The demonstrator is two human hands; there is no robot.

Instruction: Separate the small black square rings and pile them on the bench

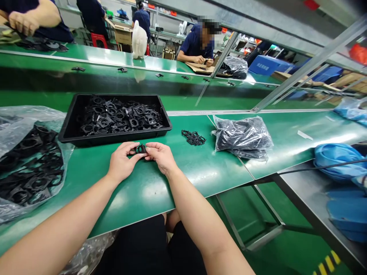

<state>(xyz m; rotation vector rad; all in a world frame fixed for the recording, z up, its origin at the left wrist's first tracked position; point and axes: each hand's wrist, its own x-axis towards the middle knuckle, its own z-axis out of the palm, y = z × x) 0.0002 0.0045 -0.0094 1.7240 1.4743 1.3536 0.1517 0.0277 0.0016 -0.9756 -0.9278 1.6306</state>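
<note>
Between my two hands, just in front of the black tray (114, 138), is a small black plastic part (140, 149). My left hand (123, 158) pinches its left side, and my right hand (161, 156) grips the right side with thumb and fingers. The tray holds a heap of similar black parts (120, 116). A little pile of black rings (194, 138) lies on the green table (197, 166) to the right of my hands. On the left, an open clear bag (31, 168) contains larger black pieces.
A closed clear bag of dark parts (242, 137) lies right of the rings. Behind runs a green belt (100, 82) with spaced black parts. A person (197, 46) works across it. Metal posts (309, 65) slant at right, near blue bundles (338, 160).
</note>
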